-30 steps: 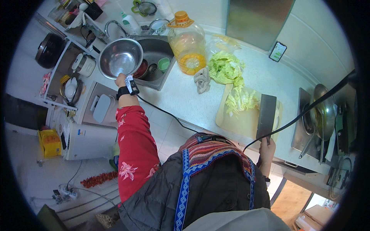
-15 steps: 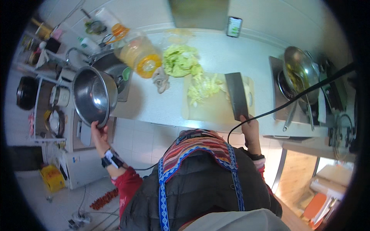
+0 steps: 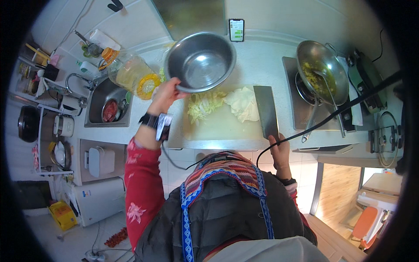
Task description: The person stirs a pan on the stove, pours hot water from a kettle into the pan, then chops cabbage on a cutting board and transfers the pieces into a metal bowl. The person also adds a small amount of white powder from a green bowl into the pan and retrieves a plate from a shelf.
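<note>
Here, your left hand (image 3: 167, 96) grips a metal bowl (image 3: 201, 65) at the cutting board's (image 3: 218, 130) far side; your right hand (image 3: 280, 153) clasps a cleaver (image 3: 267, 111) at the board's right, beside cut cabbage (image 3: 203, 107).

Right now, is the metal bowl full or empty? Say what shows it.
Empty: the metal bowl, held at its rim by the left hand, shows only bare, shiny metal across its inside.
</note>
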`<move>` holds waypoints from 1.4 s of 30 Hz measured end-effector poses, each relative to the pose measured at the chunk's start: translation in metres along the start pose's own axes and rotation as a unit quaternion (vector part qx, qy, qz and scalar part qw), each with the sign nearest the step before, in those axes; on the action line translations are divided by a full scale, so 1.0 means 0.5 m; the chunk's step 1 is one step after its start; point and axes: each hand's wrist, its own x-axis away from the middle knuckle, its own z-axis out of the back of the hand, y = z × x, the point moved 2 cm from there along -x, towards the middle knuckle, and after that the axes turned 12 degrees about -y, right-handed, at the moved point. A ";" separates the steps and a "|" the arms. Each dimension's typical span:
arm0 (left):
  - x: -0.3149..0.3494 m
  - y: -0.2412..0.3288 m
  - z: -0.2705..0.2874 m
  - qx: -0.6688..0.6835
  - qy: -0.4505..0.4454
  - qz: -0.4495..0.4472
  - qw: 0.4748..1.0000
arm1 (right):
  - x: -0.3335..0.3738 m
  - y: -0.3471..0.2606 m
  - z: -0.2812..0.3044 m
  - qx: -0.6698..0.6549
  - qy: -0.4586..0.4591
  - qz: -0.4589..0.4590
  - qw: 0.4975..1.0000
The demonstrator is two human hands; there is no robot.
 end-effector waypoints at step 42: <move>0.020 -0.198 0.006 -0.532 0.116 -0.294 0.786 | -0.065 -0.062 -0.104 0.230 -0.060 -0.012 0.971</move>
